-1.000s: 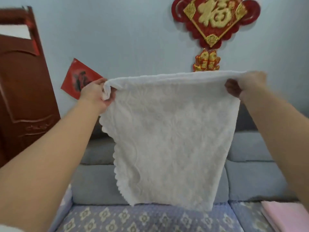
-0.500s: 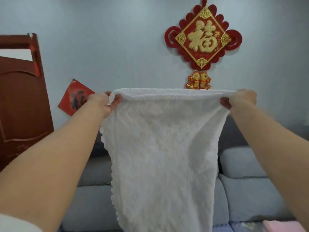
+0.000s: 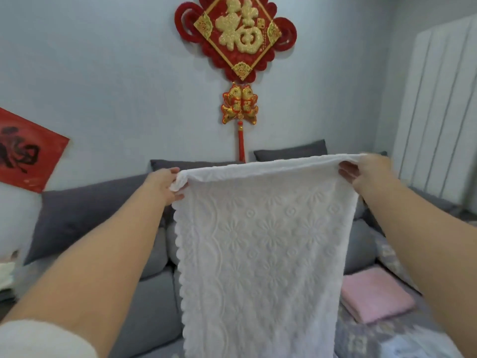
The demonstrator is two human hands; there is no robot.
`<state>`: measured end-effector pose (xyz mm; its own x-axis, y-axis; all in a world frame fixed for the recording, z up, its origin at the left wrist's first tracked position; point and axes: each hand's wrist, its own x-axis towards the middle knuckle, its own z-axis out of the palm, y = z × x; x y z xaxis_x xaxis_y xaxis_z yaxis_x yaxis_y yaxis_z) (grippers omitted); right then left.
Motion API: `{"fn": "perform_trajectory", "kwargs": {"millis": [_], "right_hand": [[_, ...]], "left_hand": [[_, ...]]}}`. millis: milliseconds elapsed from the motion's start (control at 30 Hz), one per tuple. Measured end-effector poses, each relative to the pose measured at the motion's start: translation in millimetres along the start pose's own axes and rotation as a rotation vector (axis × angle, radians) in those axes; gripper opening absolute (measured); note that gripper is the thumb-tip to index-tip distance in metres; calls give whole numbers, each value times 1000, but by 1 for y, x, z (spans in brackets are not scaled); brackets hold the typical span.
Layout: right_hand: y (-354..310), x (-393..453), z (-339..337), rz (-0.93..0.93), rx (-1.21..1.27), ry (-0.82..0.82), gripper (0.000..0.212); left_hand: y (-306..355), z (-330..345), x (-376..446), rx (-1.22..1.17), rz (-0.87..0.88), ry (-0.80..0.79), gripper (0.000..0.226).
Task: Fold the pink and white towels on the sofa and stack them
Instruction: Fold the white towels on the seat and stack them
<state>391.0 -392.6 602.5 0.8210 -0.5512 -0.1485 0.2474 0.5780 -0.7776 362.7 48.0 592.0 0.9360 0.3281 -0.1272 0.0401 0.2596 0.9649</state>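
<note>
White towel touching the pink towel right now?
Cannot tell. In the head view the hanging white towel overlaps the left edge of the folded pink towel on the sofa, but one view cannot show whether it hangs in front or rests against it.

The white towel [image 3: 260, 254] runs off the bottom edge and hides part of the sofa [image 3: 144, 306] and pink towel [image 3: 376, 298]

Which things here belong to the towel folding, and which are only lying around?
For the job: white towel, held up by left hand and right hand; folded pink towel; sofa.

Just there: red wall ornament, red paper, dark cushions.
</note>
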Motion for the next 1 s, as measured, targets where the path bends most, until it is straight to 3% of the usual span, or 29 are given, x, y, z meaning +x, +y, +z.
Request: {"fn": "perform_trajectory", "kwargs": {"millis": [167, 267, 467, 633, 767, 900, 1000], "right_hand": [[-55, -15, -58, -142, 19, -28, 25], [-98, -29, -69, -286, 43, 42, 32], [-117, -107, -64, -487, 5, 89, 33], [-5, -211, -82, -639, -101, 137, 29], [140, -281, -120, -677, -380, 299, 28], [290, -355, -160, -459, -778, 415, 25], [383, -413, -177, -138, -992, 329, 30]], "left_hand": [[-8, 94, 23, -153, 46, -190, 29], [6, 134, 20, -241, 121, -310, 29], [11, 136, 30, -351, 74, -367, 30], [-39, 50, 54, -118, -91, -353, 30], [-121, -59, 89, 327, -230, -348, 30], [-225, -164, 116, 572, -389, -369, 32], [-299, -241, 136, 636, -485, -344, 33]]}}
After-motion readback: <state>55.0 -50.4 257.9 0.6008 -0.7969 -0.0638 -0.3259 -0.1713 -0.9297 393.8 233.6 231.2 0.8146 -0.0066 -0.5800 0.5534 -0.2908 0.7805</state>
